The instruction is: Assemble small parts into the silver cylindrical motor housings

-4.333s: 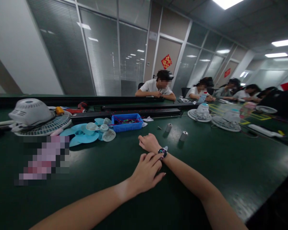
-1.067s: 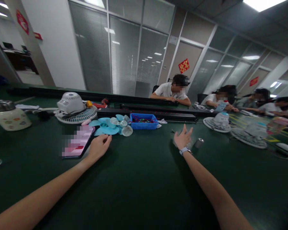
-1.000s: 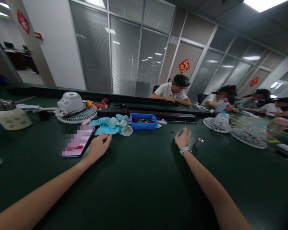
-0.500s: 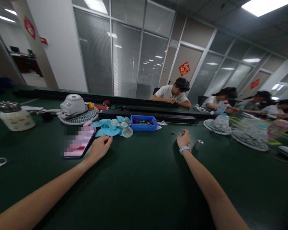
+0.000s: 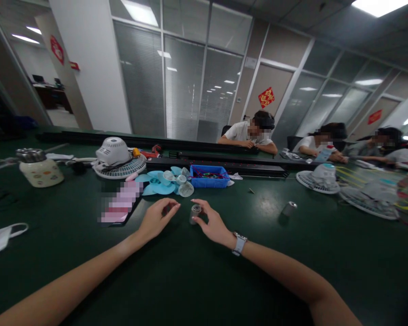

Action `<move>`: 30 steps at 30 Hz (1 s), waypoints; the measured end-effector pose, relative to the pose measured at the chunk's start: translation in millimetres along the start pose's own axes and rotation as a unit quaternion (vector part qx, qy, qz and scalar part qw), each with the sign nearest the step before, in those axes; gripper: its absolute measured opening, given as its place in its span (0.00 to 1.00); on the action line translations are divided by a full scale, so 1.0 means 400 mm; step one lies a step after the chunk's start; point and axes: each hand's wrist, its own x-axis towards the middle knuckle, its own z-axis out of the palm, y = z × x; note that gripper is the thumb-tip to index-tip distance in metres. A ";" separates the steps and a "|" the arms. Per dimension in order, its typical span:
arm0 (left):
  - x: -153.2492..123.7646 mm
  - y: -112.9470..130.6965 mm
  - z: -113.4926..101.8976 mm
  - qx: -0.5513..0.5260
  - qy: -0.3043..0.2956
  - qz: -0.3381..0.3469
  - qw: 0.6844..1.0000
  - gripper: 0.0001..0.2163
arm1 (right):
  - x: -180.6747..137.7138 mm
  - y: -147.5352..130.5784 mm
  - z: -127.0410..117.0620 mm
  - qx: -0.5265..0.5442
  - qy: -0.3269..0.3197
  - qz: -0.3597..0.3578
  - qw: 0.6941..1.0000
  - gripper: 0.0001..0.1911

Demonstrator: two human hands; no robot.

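My right hand [image 5: 212, 222] has its thumb and fingers around a small silver metal cylinder [image 5: 195, 214], which is upright at the table surface, its round top showing. To its left, my left hand [image 5: 159, 217] is empty, fingers curved and a gap between thumb and index finger. Its fingertips point toward the cylinder without touching it. A second silver cylinder [image 5: 290, 208] lies tilted on the table to the right. Near it is a thin, small metal piece [image 5: 251, 191]. Behind my left hand are several light blue fan blades [image 5: 156, 183].
A blue bin [image 5: 209, 182] of wires stands behind my hands. A phone [image 5: 122, 203], a white fan base [image 5: 114, 156] and a patterned jar [image 5: 41, 172] are left. Further right are fan parts [image 5: 321, 179]. Across the black rails sits a person [image 5: 248, 136].
My right hand has moved left from beside the other cylinder, and a metal cylinder now shows between its fingers. My left hand has shifted slightly right, its fingers more apart. The view has turned slightly.
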 end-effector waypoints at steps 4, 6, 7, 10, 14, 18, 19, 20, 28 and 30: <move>-0.010 0.052 0.026 -0.066 -0.023 0.016 0.997 0.15 | 0.007 0.019 0.029 0.056 0.005 0.014 0.998 0.32; -0.003 0.066 0.041 -0.101 -0.027 0.016 0.994 0.13 | 0.007 0.036 0.040 0.070 0.017 0.014 0.997 0.34; 0.002 0.070 0.048 -0.112 -0.029 0.014 0.993 0.12 | 0.007 0.042 0.045 0.075 0.021 0.014 0.997 0.34; 0.017 0.073 0.063 -0.119 -0.029 0.004 0.992 0.10 | 0.005 0.047 0.052 0.088 0.023 0.017 0.996 0.34; 0.027 0.079 0.067 -0.119 -0.026 -0.009 0.993 0.09 | 0.005 0.039 0.050 0.096 0.024 0.024 0.995 0.31; 0.036 0.089 0.052 -0.104 -0.026 -0.007 0.994 0.09 | 0.005 0.033 0.044 0.095 0.018 0.030 0.995 0.30; 0.038 0.087 0.046 -0.100 -0.024 -0.008 0.995 0.09 | 0.004 0.031 0.043 0.095 0.017 0.031 0.995 0.30; 0.039 0.081 0.039 -0.096 -0.023 -0.010 0.995 0.10 | 0.004 0.029 0.042 0.096 0.017 0.033 0.995 0.30; 0.003 -0.044 -0.008 -0.054 -0.066 -0.026 0.996 0.08 | 0.005 -0.009 0.031 0.046 -0.005 0.075 0.996 0.25; -0.003 -0.066 -0.005 -0.050 -0.075 -0.025 0.996 0.07 | 0.011 -0.011 0.024 0.022 -0.018 0.086 0.996 0.23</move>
